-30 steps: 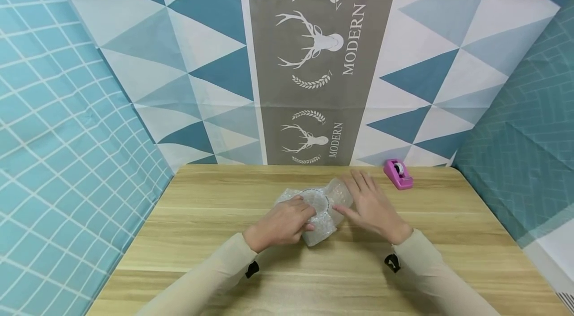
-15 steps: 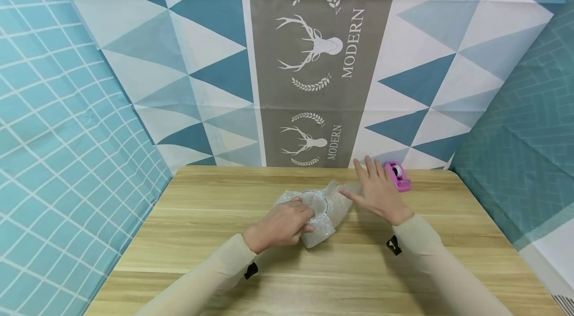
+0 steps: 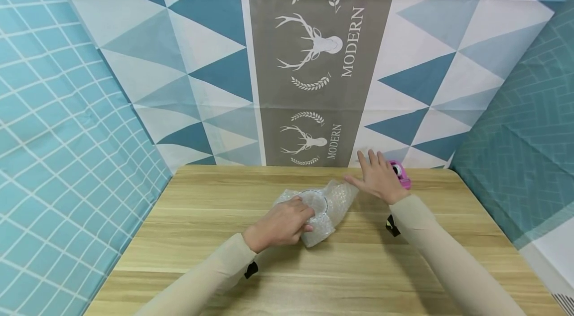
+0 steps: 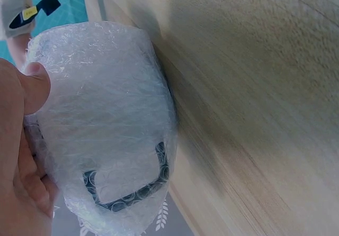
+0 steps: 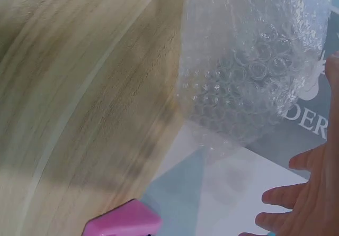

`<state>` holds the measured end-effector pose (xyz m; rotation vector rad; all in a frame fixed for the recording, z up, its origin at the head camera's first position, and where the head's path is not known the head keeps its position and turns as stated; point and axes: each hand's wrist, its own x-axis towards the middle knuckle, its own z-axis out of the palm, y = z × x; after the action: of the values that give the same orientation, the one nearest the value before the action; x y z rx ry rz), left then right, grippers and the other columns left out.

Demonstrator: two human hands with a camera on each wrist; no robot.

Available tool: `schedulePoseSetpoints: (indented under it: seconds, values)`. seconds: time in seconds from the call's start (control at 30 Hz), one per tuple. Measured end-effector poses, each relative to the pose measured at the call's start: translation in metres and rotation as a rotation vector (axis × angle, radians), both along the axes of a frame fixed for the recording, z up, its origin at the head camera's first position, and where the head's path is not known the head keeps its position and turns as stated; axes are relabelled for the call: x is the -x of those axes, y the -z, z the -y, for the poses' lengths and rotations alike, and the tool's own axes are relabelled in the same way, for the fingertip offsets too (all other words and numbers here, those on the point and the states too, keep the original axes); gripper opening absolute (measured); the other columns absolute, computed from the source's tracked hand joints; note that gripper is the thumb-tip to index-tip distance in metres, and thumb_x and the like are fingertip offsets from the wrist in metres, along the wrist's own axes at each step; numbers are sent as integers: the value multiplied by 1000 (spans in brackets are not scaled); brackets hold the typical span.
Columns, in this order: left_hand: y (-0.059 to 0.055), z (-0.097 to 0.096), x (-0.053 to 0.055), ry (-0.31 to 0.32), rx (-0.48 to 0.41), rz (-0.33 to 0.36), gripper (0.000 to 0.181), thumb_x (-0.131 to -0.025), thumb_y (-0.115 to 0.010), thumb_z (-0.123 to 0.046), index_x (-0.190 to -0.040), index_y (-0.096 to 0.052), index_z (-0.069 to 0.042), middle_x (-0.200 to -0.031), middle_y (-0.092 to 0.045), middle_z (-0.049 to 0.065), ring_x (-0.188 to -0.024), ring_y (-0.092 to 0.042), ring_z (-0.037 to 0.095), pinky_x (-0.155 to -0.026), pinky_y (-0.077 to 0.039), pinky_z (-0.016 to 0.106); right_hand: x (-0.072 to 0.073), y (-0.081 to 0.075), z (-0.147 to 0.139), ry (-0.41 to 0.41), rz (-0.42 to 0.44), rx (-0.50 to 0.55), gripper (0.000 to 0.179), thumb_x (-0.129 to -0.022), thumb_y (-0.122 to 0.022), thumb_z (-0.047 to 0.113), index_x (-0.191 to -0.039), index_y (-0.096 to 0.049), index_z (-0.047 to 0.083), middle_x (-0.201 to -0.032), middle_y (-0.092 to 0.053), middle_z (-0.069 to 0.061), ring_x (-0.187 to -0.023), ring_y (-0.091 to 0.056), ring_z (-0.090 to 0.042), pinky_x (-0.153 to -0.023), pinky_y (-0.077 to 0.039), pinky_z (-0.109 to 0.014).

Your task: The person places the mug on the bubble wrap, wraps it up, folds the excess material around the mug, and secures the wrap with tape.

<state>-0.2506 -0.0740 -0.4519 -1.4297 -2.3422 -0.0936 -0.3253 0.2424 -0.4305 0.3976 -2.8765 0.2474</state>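
On the table (image 3: 323, 281), bubble-wrapped bundle (image 3: 325, 211) in the left hand (image 3: 283, 222).

The right hand (image 3: 378, 176) has shifted far and to the right. One second earlier it lay over the loose end (image 3: 342, 200) of the bubble-wrapped bundle (image 3: 319, 231); its fingers now overlap the foot of the patterned backdrop (image 3: 309, 72) in the head view. The loose end, previously covered in part by the fingers, is now exposed and reaches farther right. The pink tape dispenser (image 3: 405, 182), formerly in full view, is now partly hidden behind the hand. The right sleeve (image 3: 448, 251) and black wrist strap (image 3: 392, 226) have moved far with it.
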Motion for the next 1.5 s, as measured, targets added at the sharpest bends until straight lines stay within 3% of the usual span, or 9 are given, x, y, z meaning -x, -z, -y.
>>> schedulePoseSetpoints:
  seconds: [0.17,0.4,0.63,0.8,1.1,1.17,1.27,1.37,1.5]
  values:
    - [1,0,0,2,-3,-6,26,-100,-63,-38,-90,-58,-15,-79,-58,-6,-78,-60,14,-106,-51,35,10,-1,3,44,111,24,101,-96,-40,76,-161,-26,1,-160,-30,-36,-147,-27,-59,-115,-28,-74]
    - [1,0,1,1,-1,-19,26,-100,-64,-39,-91,-58,-15,-79,-58,-6,-78,-60,14,-106,-51,34,16,-2,4,76,241,58,110,-93,-28,85,-161,-23,-1,-155,-38,-37,-140,-41,-58,-111,-34,-74]
    - [0,0,1,-1,1,9,27,-100,-64,-38,-88,-56,-15,-77,-55,-6,-77,-58,14,-107,-51,36,20,-2,5,57,332,118,102,-101,-30,73,-156,-24,-12,-150,-44,-38,-133,-51,-55,-109,-43,-66]
    - [0,0,2,6,-2,1,28,-100,-63,-39,-88,-55,-15,-76,-54,-7,-75,-56,14,-103,-52,36,19,-2,6,43,366,151,97,-105,-25,67,-153,-25,-17,-152,-39,-40,-138,-43,-57,-114,-37,-66]
    - [1,0,2,-5,9,7,28,-101,-62,-40,-89,-55,-15,-77,-54,-6,-78,-58,15,-105,-51,35,14,-2,5,119,468,160,108,-99,-32,77,-152,-29,-17,-154,-35,-41,-137,-43,-59,-109,-41,-68]
    - [2,0,2,-8,11,8,28,-100,-62,-40,-89,-55,-15,-77,-54,-6,-79,-59,15,-106,-51,36,14,-2,5,122,469,138,101,-99,-37,73,-145,-42,-17,-147,-46,-40,-127,-54,-55,-102,-48,-65]
    - [2,0,2,-4,8,-5,27,-100,-63,-40,-89,-56,-15,-77,-55,-6,-78,-59,15,-106,-51,36,14,-2,5,121,474,123,78,-100,-48,62,-123,-61,-11,-118,-64,-31,-99,-65,-40,-84,-56,-53]
    - [1,0,1,0,3,-15,27,-100,-63,-39,-89,-56,-15,-78,-55,-6,-78,-60,15,-106,-51,36,15,-2,6,114,478,124,55,-100,-57,51,-99,-64,-3,-87,-60,-15,-77,-58,-26,-67,-51,-40]
    - [0,0,1,-3,9,-9,26,-100,-63,-38,-90,-56,-15,-79,-56,-6,-79,-60,15,-107,-50,36,15,-2,9,93,451,129,35,-98,-65,35,-84,-59,3,-75,-52,-6,-67,-51,-21,-59,-44,-33]
